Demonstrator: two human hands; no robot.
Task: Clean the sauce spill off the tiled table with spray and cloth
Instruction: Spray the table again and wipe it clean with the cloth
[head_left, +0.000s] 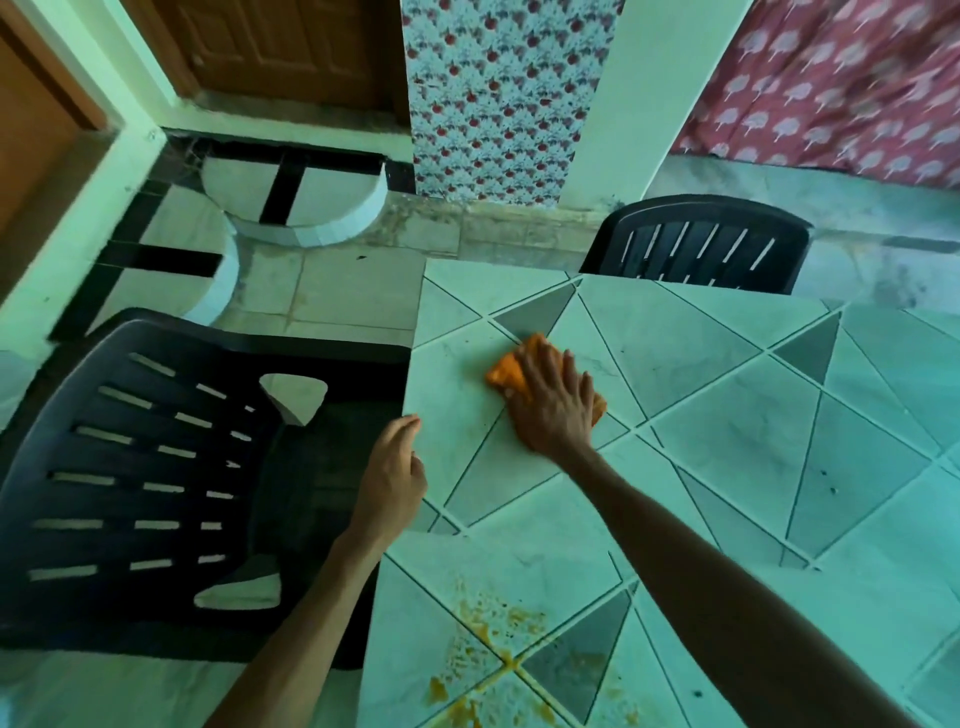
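Note:
An orange cloth (506, 373) lies on the tiled table (727, 415) near its far left corner. My right hand (553, 402) presses flat on the cloth, fingers spread. My left hand (392, 480) rests at the table's left edge with fingers curled over the rim, holding nothing else. Yellow-orange sauce smears and spots (493, 660) cover the tiles near the table's front left edge, apart from the cloth. No spray bottle is in view.
A dark plastic chair (130, 467) stands close against the table's left side. A second dark chair (698, 247) is at the far edge. Tiled floor, a patterned curtain (498, 98) and a wooden door (280, 47) lie beyond.

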